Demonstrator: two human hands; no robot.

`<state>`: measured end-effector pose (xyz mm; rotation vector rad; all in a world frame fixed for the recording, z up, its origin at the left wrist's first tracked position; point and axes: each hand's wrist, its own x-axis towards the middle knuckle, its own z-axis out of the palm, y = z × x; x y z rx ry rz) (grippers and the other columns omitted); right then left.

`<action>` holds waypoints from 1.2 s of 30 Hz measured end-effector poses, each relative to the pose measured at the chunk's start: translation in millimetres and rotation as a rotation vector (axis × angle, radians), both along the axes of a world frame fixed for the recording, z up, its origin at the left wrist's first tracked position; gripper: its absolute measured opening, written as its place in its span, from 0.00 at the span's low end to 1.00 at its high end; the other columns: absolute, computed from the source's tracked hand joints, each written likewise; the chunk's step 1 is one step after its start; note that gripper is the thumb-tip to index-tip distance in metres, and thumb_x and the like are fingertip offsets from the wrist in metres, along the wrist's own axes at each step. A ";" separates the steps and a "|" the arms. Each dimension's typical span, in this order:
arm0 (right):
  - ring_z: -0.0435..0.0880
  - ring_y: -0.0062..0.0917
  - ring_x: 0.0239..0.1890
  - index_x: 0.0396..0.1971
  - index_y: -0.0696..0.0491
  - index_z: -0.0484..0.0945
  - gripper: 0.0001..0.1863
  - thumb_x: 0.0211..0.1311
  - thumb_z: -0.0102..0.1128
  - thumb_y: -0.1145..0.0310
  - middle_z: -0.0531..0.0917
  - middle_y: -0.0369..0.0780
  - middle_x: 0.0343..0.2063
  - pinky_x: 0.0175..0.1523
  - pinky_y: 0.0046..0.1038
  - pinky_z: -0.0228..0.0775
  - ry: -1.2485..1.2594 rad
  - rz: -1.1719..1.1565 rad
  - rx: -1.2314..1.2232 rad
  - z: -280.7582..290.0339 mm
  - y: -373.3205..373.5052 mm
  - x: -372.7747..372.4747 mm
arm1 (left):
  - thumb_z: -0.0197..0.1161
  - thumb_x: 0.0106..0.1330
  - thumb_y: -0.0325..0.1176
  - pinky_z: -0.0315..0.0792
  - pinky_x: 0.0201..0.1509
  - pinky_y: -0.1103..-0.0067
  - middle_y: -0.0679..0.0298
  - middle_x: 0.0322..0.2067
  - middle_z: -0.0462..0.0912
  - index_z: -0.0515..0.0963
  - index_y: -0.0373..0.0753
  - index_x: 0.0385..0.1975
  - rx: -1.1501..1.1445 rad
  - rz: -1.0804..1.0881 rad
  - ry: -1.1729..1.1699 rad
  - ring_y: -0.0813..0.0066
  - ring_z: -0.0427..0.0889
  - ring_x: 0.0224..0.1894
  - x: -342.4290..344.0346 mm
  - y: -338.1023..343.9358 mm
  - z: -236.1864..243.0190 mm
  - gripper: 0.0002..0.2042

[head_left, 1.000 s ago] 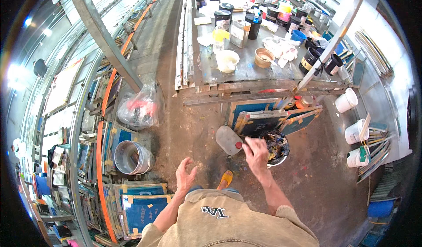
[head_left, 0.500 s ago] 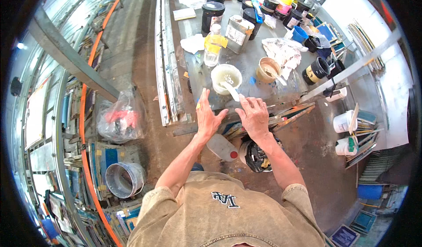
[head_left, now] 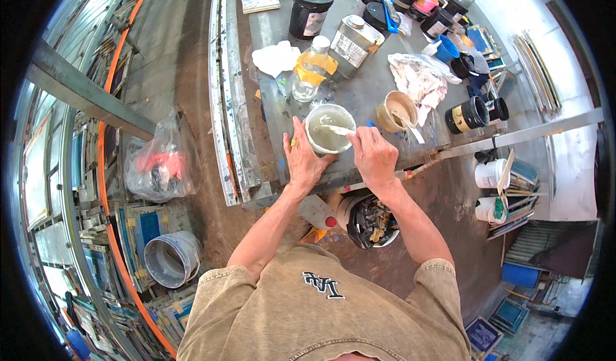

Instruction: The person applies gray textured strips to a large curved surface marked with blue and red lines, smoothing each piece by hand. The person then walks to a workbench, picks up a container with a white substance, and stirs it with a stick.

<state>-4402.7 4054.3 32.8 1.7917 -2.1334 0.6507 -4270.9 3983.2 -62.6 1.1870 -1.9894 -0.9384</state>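
My left hand [head_left: 303,160] curves around the near left side of a white tub [head_left: 315,128] with pale, greyish contents, fingers on its left wall and thumb along the near side. In my closed right hand [head_left: 376,159] is the end of a white stirring stick [head_left: 337,130], its other end down inside the tub. Just right of them stands a second tub [head_left: 387,118] of beige paste, with a pale stick leaning in it. Behind the white tub is a clear plastic bottle [head_left: 308,85] with orange-yellow tape.
On the grey table [head_left: 282,146] are a metal can [head_left: 350,50], a black-lidded jar [head_left: 311,16], a crumpled stained cloth [head_left: 423,82] and several ink pots at the back. Below the near edge stand a jug [head_left: 317,211] and a bin [head_left: 369,223] lined with black plastic.
My left hand has moved from beside the white tub onto its side. My right hand has closed on the stirring stick, whose handle now points more to the right.
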 end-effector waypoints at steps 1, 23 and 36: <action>0.81 0.35 0.27 0.31 0.52 0.76 0.09 0.59 0.64 0.65 0.76 0.39 0.25 0.30 0.37 0.72 -0.045 0.048 -0.008 0.8 -7.0 -1.5 | 0.79 0.43 0.46 0.38 0.75 0.56 0.53 0.66 0.64 0.41 0.28 0.70 -0.015 0.010 -0.007 0.60 0.63 0.69 -0.2 -0.7 -0.7 0.61; 0.79 0.49 0.24 0.29 0.56 0.72 0.05 0.63 0.57 0.71 0.76 0.50 0.17 0.28 0.44 0.69 -0.187 0.330 0.376 50.7 -12.1 -44.7 | 0.77 0.44 0.55 0.42 0.75 0.61 0.50 0.62 0.70 0.45 0.26 0.69 -0.018 0.068 -0.043 0.61 0.67 0.67 -2.7 2.1 3.4 0.61; 0.83 0.39 0.30 0.40 0.57 0.77 0.13 0.52 0.59 0.78 0.82 0.43 0.27 0.33 0.37 0.74 0.064 0.561 0.008 10.1 -46.7 -44.5 | 0.77 0.46 0.49 0.41 0.74 0.57 0.52 0.61 0.71 0.38 0.25 0.70 -0.078 0.040 -0.075 0.58 0.69 0.65 -2.4 0.7 2.8 0.61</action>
